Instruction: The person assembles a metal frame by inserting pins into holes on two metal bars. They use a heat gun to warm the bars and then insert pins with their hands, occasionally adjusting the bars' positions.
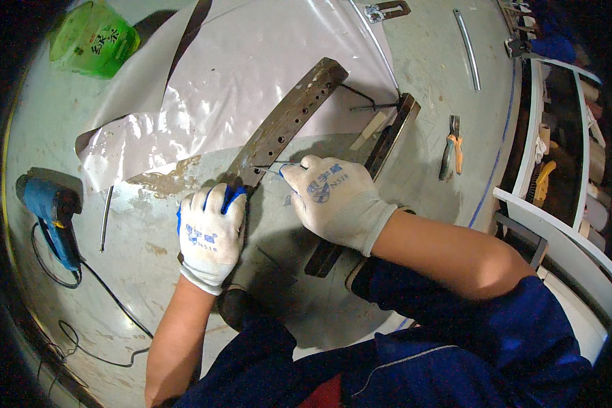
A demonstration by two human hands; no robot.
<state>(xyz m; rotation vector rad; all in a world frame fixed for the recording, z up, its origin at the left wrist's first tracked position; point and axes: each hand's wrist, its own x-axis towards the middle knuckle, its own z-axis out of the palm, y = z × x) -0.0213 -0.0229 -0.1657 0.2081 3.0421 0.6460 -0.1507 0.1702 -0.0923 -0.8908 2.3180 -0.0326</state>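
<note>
Blue sleeves and my two bare forearms rise from the lower edge toward a grey metal desk [428,61]. On my left hand [211,234], in a white glove, the fingers [217,200] are curled down and press on the lower end of a long rusty metal bar [289,115] with a row of holes, which runs up and to the right across the desk. My right hand [333,200], gloved alike, lies just beside that end; its fingers [294,171] are pinched shut on a thin wire [268,168] whose tip points at the bar. A second dark bar [370,170] passes under my right wrist. Clear plastic sheet [251,61] lies beneath the upper bar. A blue power tool [51,211] with its cord sits at left, a green packet [92,37] at upper left, and orange-handled pliers [451,153] at right.
</note>
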